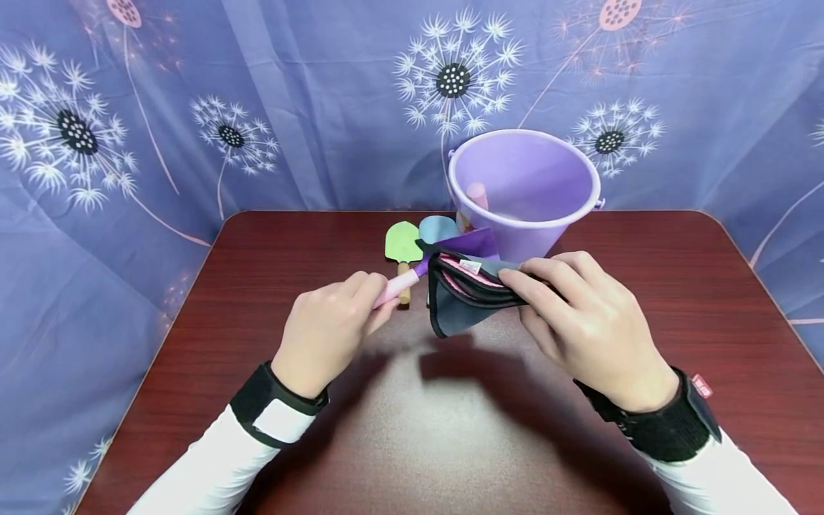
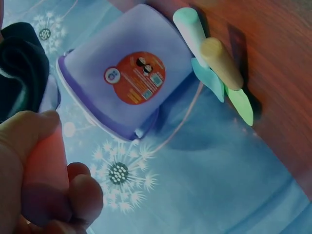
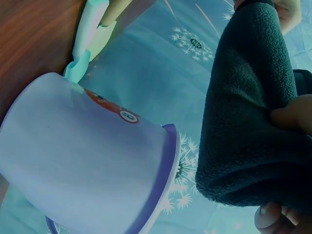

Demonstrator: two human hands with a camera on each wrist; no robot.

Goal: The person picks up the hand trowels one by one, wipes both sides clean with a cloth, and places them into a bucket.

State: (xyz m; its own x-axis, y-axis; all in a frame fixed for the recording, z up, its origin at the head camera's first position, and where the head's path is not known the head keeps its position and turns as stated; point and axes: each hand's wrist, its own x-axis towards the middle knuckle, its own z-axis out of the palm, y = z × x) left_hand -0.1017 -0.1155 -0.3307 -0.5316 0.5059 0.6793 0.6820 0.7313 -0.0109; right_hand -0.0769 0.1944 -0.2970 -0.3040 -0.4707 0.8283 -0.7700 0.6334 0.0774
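My left hand grips the pink handle of a toy shovel, whose purple blade points up and right toward the bucket. In my right hand is a folded grey cloth with black edging, pinched between thumb and fingers. The cloth hangs over the table and overlaps the shovel's neck and part of its blade in the head view. Seen from the right wrist, the cloth looks fuzzy and hides much of the shovel. The left wrist view shows fingers and thumb wrapped around the pink handle.
A purple bucket stands at the table's back edge, a pink handle poking up inside it. Left of it lie a green toy shovel with a wooden-coloured handle and a blue-headed tool. A dandelion-print curtain hangs behind.
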